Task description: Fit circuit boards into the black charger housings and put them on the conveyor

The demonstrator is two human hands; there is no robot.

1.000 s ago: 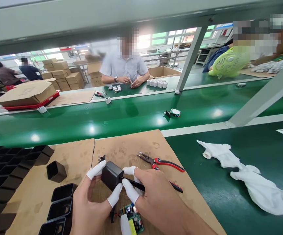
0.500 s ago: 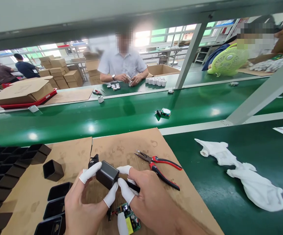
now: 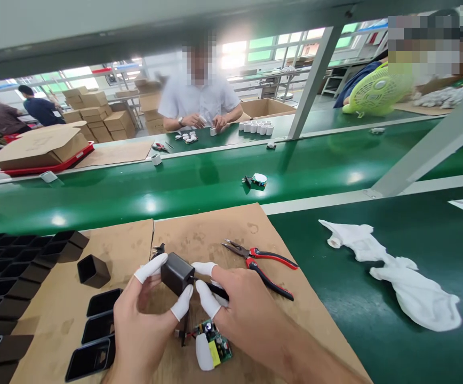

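Note:
My left hand (image 3: 141, 320), white finger cots on its thumb and finger, grips a black plastic adapter case (image 3: 176, 273) by its sides. Plug pins (image 3: 158, 249) stick up at the case's far end. My right hand (image 3: 251, 304), also in finger cots, pinches a slim black-handled tool (image 3: 217, 290) whose tip meets the case's near end; the tip itself is too small to make out. Below both hands lies a green circuit board (image 3: 222, 346) with a white pad and yellow part. Red-and-black long-nose pliers (image 3: 251, 260) rest to the right on the cardboard (image 3: 199, 226).
Rows of open black cases (image 3: 23, 277) fill the left side. White gloves (image 3: 407, 288) lie on the green table at right. A green conveyor belt (image 3: 191, 192) crosses ahead, carrying a board with a plug (image 3: 258, 180). A co-worker (image 3: 199, 101) handles white parts opposite.
The board and small white parts on the belt have drifted left. The view has shifted slightly. Both my hands keep their grip, the tool staying at the case's end.

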